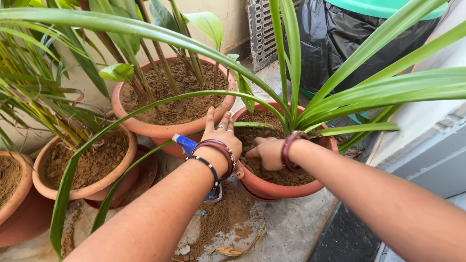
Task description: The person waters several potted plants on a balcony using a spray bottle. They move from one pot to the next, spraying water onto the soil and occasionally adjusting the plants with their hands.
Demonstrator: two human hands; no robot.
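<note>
My left hand [221,135] rests on the near-left rim of a terracotta pot [272,187], fingers spread and pointing up, with rings and bangles at the wrist. My right hand [266,151] is inside the same pot, fingers curled down onto the brown soil [264,127]. A plant with long green strap leaves [291,121] grows from the pot's centre. A blue and white packet [186,143] lies under my left wrist, partly hidden.
A larger terracotta pot [145,127] with thin stems stands behind left. Two more pots [82,187] sit at the left. Spilled soil [221,213] and dry leaves lie on the concrete floor. A black bag [340,34] and metal grate [259,29] stand behind.
</note>
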